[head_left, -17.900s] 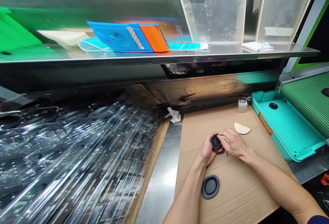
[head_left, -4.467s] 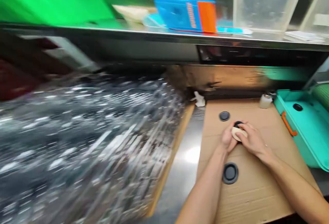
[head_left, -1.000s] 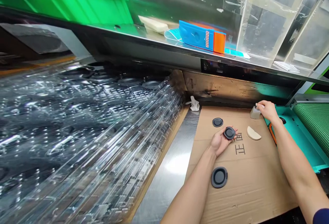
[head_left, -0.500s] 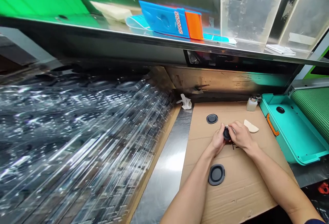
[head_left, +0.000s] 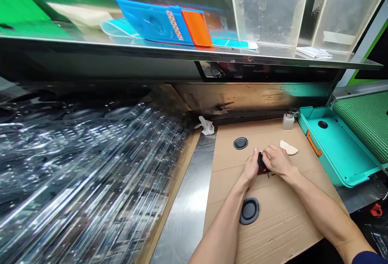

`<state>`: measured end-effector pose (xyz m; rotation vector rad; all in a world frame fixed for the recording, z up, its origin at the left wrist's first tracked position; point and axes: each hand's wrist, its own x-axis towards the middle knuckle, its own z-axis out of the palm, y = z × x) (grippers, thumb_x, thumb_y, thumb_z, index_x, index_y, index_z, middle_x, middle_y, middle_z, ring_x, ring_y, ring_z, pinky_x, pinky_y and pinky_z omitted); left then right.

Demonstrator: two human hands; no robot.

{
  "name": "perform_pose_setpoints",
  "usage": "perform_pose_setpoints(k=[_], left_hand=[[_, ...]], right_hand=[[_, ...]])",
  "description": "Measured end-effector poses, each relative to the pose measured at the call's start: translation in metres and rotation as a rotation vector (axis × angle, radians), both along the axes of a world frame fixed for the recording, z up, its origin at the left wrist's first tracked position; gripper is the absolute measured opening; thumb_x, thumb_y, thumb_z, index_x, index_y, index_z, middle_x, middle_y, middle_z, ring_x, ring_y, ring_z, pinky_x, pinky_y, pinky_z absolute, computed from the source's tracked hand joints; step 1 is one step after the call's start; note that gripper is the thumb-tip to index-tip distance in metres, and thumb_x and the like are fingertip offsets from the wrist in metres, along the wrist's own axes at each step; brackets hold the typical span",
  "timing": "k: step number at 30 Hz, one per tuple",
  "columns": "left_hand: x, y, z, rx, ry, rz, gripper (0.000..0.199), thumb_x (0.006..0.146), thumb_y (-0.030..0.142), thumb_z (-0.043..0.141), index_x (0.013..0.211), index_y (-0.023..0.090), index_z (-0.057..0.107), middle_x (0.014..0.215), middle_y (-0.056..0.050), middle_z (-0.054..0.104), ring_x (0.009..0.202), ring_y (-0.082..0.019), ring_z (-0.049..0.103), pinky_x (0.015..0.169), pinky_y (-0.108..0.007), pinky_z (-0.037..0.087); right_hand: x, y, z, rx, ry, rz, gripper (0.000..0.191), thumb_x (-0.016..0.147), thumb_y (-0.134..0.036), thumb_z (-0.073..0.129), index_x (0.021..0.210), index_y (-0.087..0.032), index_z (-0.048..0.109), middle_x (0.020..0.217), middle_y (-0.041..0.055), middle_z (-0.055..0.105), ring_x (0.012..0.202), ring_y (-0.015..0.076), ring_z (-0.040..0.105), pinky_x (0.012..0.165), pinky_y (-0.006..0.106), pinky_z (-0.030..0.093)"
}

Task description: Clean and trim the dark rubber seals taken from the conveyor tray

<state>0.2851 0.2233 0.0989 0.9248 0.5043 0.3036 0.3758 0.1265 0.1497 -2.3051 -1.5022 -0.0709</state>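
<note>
My left hand (head_left: pixel 251 168) is closed around a small black rounded part (head_left: pixel 261 161), holding it above the cardboard. The fingers of my right hand (head_left: pixel 277 160) are pinched at the part's upper edge, where a speck of white shows; what they grip is too small to name. Two dark grey oval pieces with raised rims lie on the sheet: one oval piece (head_left: pixel 240 143) beyond my left hand, the other oval piece (head_left: pixel 249 210) beside my left forearm. A cream half-round pad (head_left: pixel 288 147) rests just past my right hand.
Cardboard (head_left: pixel 273 223) covers the bench. A small bottle (head_left: pixel 288 120) stands at its far edge. To the right is a teal tray (head_left: pixel 348 147) holding a black oval piece (head_left: pixel 323 124). Clear-wrapped stacks (head_left: pixel 91 183) fill the left. A metal shelf (head_left: pixel 169 50) crosses above.
The view has shifted, so the whole scene sits further left. The black part has turned a little in my left hand, showing less of its round face. Both hands stay together.
</note>
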Motion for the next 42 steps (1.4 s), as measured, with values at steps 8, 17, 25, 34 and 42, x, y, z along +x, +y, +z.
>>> perform_pose_setpoints(k=[8, 17, 25, 34, 42], left_hand=[[-0.003, 0.005, 0.004, -0.215, -0.132, 0.038, 0.049, 0.091, 0.059, 0.061, 0.087, 0.011, 0.068, 0.077, -0.007, 0.071, 0.069, -0.018, 0.066, 0.056, -0.026, 0.05], [-0.004, 0.006, 0.003, -0.452, -0.189, 0.035, 0.048, 0.105, 0.044, 0.038, 0.108, 0.01, 0.072, 0.116, -0.014, 0.072, 0.119, -0.025, 0.064, 0.11, -0.039, 0.046], [-0.007, 0.012, 0.003, -0.424, -0.139, -0.002, 0.046, 0.105, 0.041, 0.039, 0.109, 0.01, 0.072, 0.117, -0.016, 0.072, 0.122, -0.027, 0.062, 0.111, -0.045, 0.046], [-0.005, 0.009, 0.002, -0.465, -0.161, -0.012, 0.038, 0.102, 0.037, 0.045, 0.109, 0.011, 0.072, 0.119, -0.015, 0.071, 0.125, -0.027, 0.06, 0.114, -0.046, 0.043], [-0.008, 0.01, 0.004, -0.53, -0.198, -0.04, 0.046, 0.101, 0.048, 0.047, 0.104, 0.011, 0.073, 0.12, -0.016, 0.07, 0.126, -0.03, 0.059, 0.114, -0.048, 0.043]], right_hand=[[-0.006, 0.0, -0.014, 0.233, 0.114, -0.073, 0.02, 0.102, -0.028, 0.051, 0.102, -0.021, 0.07, 0.099, 0.0054, 0.061, 0.088, 0.0155, 0.061, 0.076, 0.024, 0.046], [-0.032, 0.008, -0.025, 0.169, 0.059, -0.079, 0.018, 0.102, -0.024, 0.049, 0.102, -0.018, 0.067, 0.105, 0.008, 0.065, 0.1, 0.0202, 0.059, 0.089, 0.029, 0.048], [-0.018, -0.002, -0.023, -0.04, 0.023, -0.031, 0.023, 0.102, -0.021, 0.046, 0.106, -0.016, 0.068, 0.108, 0.0105, 0.067, 0.096, 0.0215, 0.062, 0.083, 0.031, 0.05], [-0.021, 0.004, -0.026, 0.098, 0.139, -0.05, 0.018, 0.1, -0.02, 0.05, 0.102, -0.018, 0.068, 0.106, 0.0088, 0.067, 0.097, 0.0193, 0.062, 0.088, 0.029, 0.048], [-0.029, 0.008, -0.025, 0.161, 0.09, 0.13, 0.016, 0.099, -0.019, 0.052, 0.096, -0.02, 0.068, 0.1, 0.0061, 0.065, 0.098, 0.0193, 0.057, 0.09, 0.03, 0.047]])
